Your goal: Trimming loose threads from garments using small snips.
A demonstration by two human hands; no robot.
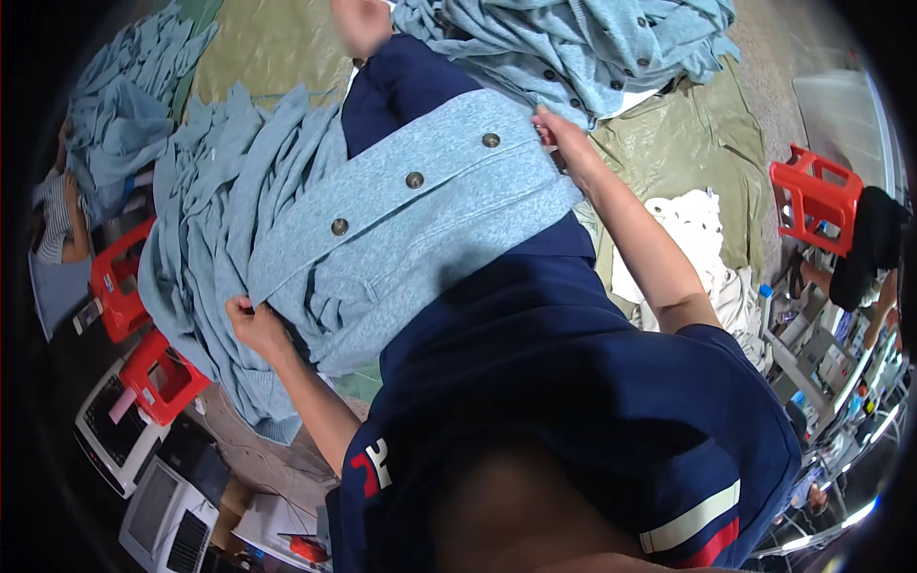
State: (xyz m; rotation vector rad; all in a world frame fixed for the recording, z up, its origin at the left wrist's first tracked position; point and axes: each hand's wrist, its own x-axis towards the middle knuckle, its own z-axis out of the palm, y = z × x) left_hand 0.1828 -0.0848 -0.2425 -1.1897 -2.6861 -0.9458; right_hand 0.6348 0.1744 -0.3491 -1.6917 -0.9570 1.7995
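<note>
A light blue knitted cardigan (420,224) with three dark round buttons in view lies across my thighs, its button band stretched out flat. At its lower left corner, my left hand (256,325) has its fingers closed on the knit edge. My right hand (564,138) pinches the other end of the band at the upper right. The band runs taut between the two hands. Part of the cardigan hangs in loose folds under its near side.
Heaped blue knitwear (224,181) sits at my left, and more buttoned knitwear (573,48) lies ahead. White garments (693,229) rest on a green plastic sheet (731,143) at right. Red stools (817,201) stand around; other people sit at both sides.
</note>
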